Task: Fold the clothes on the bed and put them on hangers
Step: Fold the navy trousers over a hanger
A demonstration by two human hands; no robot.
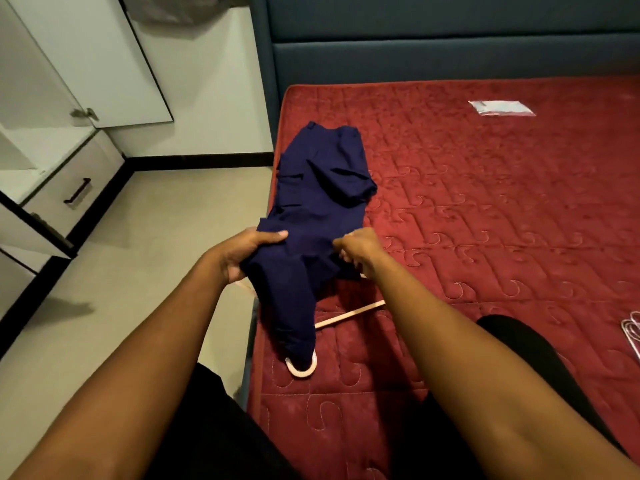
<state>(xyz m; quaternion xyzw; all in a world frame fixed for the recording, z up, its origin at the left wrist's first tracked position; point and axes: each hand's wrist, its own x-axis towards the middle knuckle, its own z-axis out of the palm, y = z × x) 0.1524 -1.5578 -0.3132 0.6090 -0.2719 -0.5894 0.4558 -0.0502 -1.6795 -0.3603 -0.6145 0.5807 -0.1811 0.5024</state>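
A navy garment [322, 188] lies lengthwise on a red quilted bed [485, 237], close to the mattress's left edge, its far end flat and its near end raised and bunched between a person's two hands. The left hand [242, 252] grips the cloth's left side, thumb laid across the top and the rest of the hand closed underneath. The right hand [358, 249] holds the opposite side, its fingers [346, 244] curled tight and pinching a fold of fabric. A pale hanger [349, 315] sits under the garment's near end: part of its bar slants out to the right of the cloth, another piece shows just below the left hand, and its hook rests on the mattress at the garment's nearest tip. Both bare forearms reach in from the bottom of the view, above black clothing. Well apart, toward the far right of the bed, lies a clear plastic packet [502, 108], and white wire hangers [632, 334] show at the right edge. A dark padded headboard [450, 53] stands behind the bed. To the left are a pale floor [138, 271] and a cabinet drawer [76, 188] with a dark handle.
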